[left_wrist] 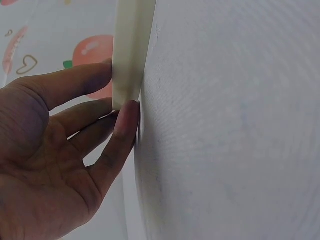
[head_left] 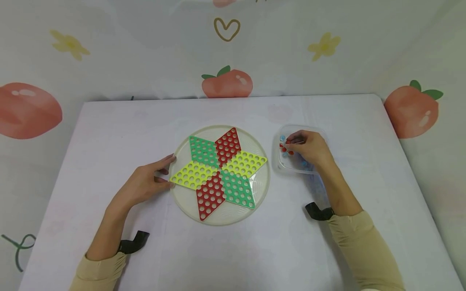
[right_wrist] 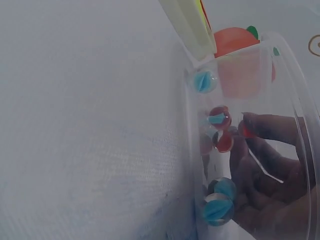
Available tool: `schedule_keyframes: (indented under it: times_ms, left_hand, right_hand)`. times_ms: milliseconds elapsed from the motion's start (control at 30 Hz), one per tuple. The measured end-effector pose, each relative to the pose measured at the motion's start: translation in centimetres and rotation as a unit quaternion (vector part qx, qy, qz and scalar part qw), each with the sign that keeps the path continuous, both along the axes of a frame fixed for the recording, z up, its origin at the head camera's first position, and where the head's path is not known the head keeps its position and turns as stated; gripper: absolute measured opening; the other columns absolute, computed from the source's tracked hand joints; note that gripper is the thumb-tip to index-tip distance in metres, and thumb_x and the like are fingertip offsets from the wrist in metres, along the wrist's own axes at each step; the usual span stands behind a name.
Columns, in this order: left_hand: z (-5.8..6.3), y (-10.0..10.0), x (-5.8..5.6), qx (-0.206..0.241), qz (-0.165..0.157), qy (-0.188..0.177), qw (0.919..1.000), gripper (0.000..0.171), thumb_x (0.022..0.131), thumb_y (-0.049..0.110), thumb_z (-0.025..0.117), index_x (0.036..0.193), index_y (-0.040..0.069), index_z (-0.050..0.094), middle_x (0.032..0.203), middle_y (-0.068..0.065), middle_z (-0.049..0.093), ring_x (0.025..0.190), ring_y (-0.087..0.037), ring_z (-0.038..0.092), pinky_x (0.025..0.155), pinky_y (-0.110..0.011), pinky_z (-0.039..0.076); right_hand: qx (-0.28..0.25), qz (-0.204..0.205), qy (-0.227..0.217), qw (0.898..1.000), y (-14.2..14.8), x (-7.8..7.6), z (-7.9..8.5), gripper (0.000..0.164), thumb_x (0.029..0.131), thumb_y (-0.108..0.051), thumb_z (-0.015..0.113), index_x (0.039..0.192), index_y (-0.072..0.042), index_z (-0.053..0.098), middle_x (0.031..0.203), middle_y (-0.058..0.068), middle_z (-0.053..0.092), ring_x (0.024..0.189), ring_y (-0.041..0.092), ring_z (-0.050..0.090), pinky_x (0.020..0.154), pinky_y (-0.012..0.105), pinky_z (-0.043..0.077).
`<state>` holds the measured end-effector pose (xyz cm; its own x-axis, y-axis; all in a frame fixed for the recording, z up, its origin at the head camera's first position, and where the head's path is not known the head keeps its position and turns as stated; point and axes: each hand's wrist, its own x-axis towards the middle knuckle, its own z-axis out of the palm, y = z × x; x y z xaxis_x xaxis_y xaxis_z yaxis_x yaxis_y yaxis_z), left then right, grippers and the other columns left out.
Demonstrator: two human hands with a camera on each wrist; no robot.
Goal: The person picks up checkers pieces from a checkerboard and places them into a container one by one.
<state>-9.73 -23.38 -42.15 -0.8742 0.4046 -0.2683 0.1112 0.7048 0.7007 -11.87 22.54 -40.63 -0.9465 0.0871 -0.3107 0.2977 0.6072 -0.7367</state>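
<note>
A round cream Chinese checkers board [head_left: 189, 206] with a red, green and yellow star of holes lies mid-table. My left hand [head_left: 147, 182] touches its left rim with spread fingertips; in the left wrist view, fingers [left_wrist: 125, 120] meet the board's edge [left_wrist: 131, 55] close to the tabletop. On the right, my right hand [head_left: 309, 148] reaches into a clear plastic box [head_left: 291, 165], pinching a red marble [right_wrist: 246, 130] between thumb and fingertip. Around it in the box are red-swirled marbles [right_wrist: 224, 142] and blue-swirled marbles [right_wrist: 218, 210], seen through the clear wall.
The white table [head_left: 233, 258] ends at a back edge just before a fabric backdrop [head_left: 160, 52] printed with fruit and flowers. The box stands just right of the board, with a narrow gap between them. Black wrist straps [head_left: 318, 212] sit by both sleeves.
</note>
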Motion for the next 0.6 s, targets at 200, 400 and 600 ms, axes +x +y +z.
schedule_keyframes:
  times_ms: [200,400,600]
  left_hand:
    - [0.02,0.03,-0.04,0.000,-0.002,0.005,1.0000,0.077,0.083,0.008,0.080,0.150,0.007,0.043,0.121,-0.024,0.063,0.089,-0.023,0.069,0.079,-0.035,0.058]
    - [0.01,0.03,-0.09,0.003,-0.004,0.004,1.0000,0.076,0.083,0.008,0.080,0.150,0.006,0.044,0.122,-0.024,0.062,0.090,-0.023,0.069,0.079,-0.035,0.057]
    - [-0.01,0.03,-0.04,-0.001,-0.005,0.005,1.0000,0.076,0.083,0.008,0.080,0.150,0.006,0.044,0.123,-0.024,0.062,0.089,-0.023,0.069,0.079,-0.036,0.057]
  right_hand:
    - [0.021,0.005,-0.009,1.000,-0.14,-0.45,-0.14,0.027,0.089,-0.015,0.071,0.111,-0.001,0.067,0.103,0.013,0.069,0.085,0.022,0.063,0.068,0.024,0.049]
    - [0.024,0.014,-0.020,0.999,-0.21,-0.78,-0.21,0.026,0.092,-0.015,0.069,0.113,0.001,0.068,0.106,0.015,0.069,0.088,0.020,0.062,0.067,0.021,0.050]
    - [0.019,0.012,-0.022,0.999,-0.23,-0.93,-0.36,0.029,0.091,-0.018,0.072,0.112,0.000,0.069,0.105,0.014,0.070,0.083,0.017,0.062,0.066,0.020,0.049]
